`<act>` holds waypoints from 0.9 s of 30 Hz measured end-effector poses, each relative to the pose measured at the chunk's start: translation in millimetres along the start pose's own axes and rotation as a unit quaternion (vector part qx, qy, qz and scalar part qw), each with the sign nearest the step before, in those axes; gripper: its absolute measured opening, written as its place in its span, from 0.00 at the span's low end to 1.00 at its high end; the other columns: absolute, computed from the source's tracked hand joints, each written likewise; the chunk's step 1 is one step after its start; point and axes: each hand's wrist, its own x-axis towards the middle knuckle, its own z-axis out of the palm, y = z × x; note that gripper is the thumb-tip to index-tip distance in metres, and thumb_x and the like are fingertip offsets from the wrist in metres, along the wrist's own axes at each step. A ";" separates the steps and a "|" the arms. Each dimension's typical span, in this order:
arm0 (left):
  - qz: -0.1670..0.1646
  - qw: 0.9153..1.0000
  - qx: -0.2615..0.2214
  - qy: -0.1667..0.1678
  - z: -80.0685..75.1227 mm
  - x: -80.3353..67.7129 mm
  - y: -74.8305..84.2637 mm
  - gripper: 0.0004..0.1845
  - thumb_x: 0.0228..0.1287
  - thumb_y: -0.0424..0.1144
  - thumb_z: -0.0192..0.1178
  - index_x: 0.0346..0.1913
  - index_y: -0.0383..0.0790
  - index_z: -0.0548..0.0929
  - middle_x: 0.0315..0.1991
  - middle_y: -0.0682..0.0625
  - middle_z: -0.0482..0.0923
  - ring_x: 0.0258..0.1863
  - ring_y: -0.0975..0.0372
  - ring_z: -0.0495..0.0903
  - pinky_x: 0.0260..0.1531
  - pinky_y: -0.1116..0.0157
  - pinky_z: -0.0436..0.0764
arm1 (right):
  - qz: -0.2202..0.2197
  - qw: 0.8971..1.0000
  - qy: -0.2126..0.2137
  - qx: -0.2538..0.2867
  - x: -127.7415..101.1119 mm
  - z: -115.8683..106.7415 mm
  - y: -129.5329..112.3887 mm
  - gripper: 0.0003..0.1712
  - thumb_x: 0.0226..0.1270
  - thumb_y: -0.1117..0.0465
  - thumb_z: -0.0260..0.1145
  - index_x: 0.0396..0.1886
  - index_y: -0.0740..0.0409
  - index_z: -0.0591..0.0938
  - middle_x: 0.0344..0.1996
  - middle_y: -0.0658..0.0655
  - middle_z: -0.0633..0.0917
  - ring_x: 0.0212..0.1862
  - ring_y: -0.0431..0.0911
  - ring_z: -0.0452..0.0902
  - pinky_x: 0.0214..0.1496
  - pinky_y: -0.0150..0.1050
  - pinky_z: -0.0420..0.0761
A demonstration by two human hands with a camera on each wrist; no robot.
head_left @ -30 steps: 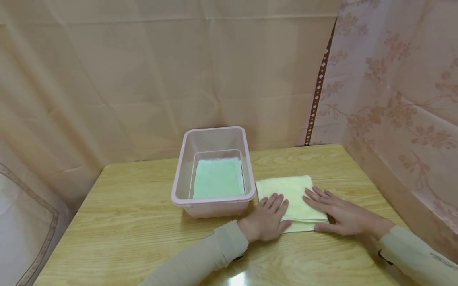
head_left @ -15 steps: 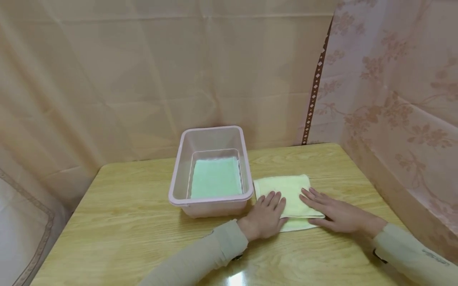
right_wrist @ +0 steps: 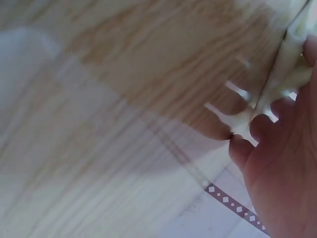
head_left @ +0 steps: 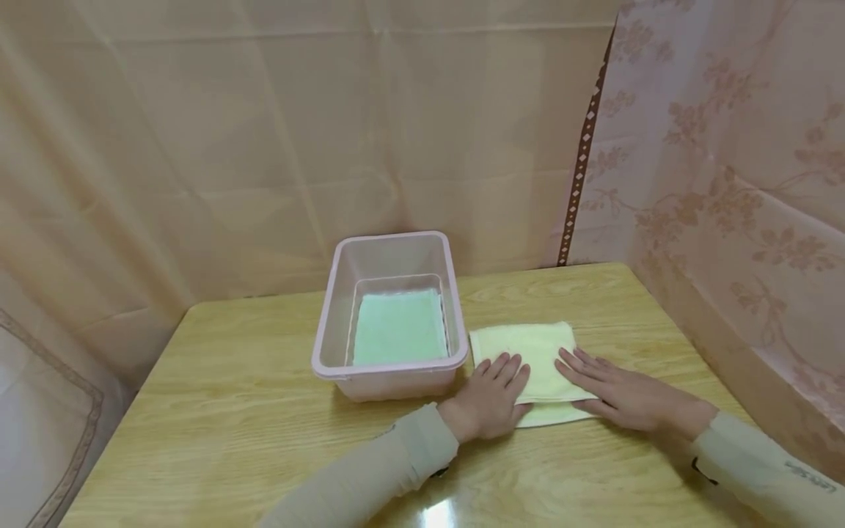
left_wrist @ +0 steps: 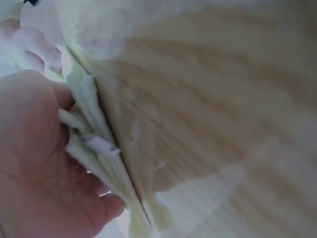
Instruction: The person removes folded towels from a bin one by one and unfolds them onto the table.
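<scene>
Folded yellow towel (head_left: 538, 361) lying flat on the wooden table (head_left: 264, 411) just right of the pink plastic bin (head_left: 389, 370), pressed by flat, straight-fingered left hand (head_left: 490, 396) at its near-left edge and right hand (head_left: 620, 396) at its near-right.

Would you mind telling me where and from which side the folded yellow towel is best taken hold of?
Probably by its two near corners, from the person's side. The yellow towel lies flat and folded on the table, its layered edges facing the left hand and right hand, which press on it. The pink bin crowds its left side, so a grip from there looks awkward.
</scene>
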 end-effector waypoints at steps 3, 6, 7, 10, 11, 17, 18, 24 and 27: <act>0.003 1.000 0.006 0.009 0.7 -0.9 2.7 0.34 0.82 0.60 0.31 0.82 0.49 0.53 0.81 0.52 0.50 0.80 0.59 0.48 0.74 0.59 0.54 | -0.009 1.000 0.003 -0.012 -2.8 -4.0 -1.8 0.35 0.80 0.48 0.57 0.80 0.55 0.62 0.77 0.61 0.63 0.78 0.52 0.54 0.72 0.24 0.35; 0.006 1.000 0.018 0.010 0.0 -2.3 6.0 0.34 0.81 0.60 0.32 0.81 0.49 0.54 0.81 0.52 0.52 0.79 0.59 0.50 0.74 0.59 0.56 | -0.014 1.000 0.007 -0.020 -4.4 -6.9 -2.8 0.34 0.79 0.48 0.58 0.79 0.55 0.64 0.76 0.60 0.65 0.77 0.50 0.55 0.72 0.23 0.34; 0.007 1.000 0.023 0.007 -1.2 -2.7 6.6 0.34 0.81 0.60 0.33 0.81 0.49 0.55 0.80 0.52 0.52 0.79 0.59 0.51 0.73 0.60 0.56 | -0.015 1.000 0.009 -0.022 -4.5 -7.5 -3.1 0.34 0.79 0.48 0.58 0.78 0.55 0.65 0.76 0.60 0.66 0.77 0.50 0.55 0.72 0.24 0.34; 0.013 0.999 0.033 -0.003 -5.4 -2.9 5.3 0.33 0.81 0.60 0.35 0.81 0.49 0.55 0.80 0.52 0.53 0.79 0.59 0.51 0.73 0.60 0.58 | -0.017 1.000 0.012 -0.023 -3.9 -8.2 -3.4 0.34 0.79 0.49 0.59 0.78 0.56 0.65 0.75 0.61 0.66 0.77 0.51 0.56 0.73 0.24 0.35; 0.017 0.999 0.033 -0.008 -7.1 -2.7 4.4 0.33 0.81 0.59 0.35 0.81 0.49 0.55 0.80 0.52 0.52 0.79 0.59 0.51 0.73 0.60 0.58 | -0.016 1.000 0.014 -0.022 -3.9 -8.1 -3.6 0.35 0.78 0.49 0.60 0.78 0.56 0.66 0.75 0.61 0.66 0.76 0.52 0.57 0.73 0.25 0.36; 0.039 0.999 -0.009 -0.010 -13.5 2.4 -1.0 0.27 0.82 0.55 0.39 0.75 0.48 0.64 0.76 0.52 0.61 0.76 0.59 0.59 0.69 0.60 0.65 | -0.007 1.000 0.012 -0.016 -5.0 -6.7 0.7 0.34 0.79 0.50 0.59 0.78 0.57 0.65 0.75 0.59 0.66 0.76 0.55 0.59 0.73 0.24 0.37; 0.041 0.999 -0.016 -0.004 -14.4 3.5 -2.2 0.25 0.82 0.54 0.40 0.72 0.48 0.68 0.73 0.52 0.65 0.73 0.59 0.62 0.66 0.61 0.68 | -0.005 1.000 0.010 -0.011 -4.7 -6.8 1.8 0.33 0.80 0.50 0.58 0.78 0.57 0.65 0.75 0.59 0.66 0.76 0.56 0.59 0.73 0.23 0.36; 0.038 0.998 -0.039 0.043 -19.3 10.2 -7.6 0.16 0.82 0.49 0.45 0.53 0.47 0.81 0.51 0.55 0.80 0.52 0.62 0.79 0.44 0.65 0.81 | 0.017 1.000 -0.002 0.016 1.5 -9.8 5.8 0.33 0.81 0.50 0.56 0.79 0.56 0.64 0.76 0.60 0.65 0.76 0.61 0.58 0.74 0.26 0.36; 0.025 0.996 -0.058 0.062 -23.0 13.5 -7.2 0.16 0.82 0.47 0.46 0.48 0.46 0.83 0.44 0.55 0.83 0.43 0.63 0.82 0.37 0.64 0.82 | 0.035 0.999 -0.016 0.031 4.6 -13.5 5.8 0.33 0.81 0.49 0.55 0.79 0.55 0.64 0.77 0.59 0.64 0.76 0.62 0.56 0.77 0.33 0.41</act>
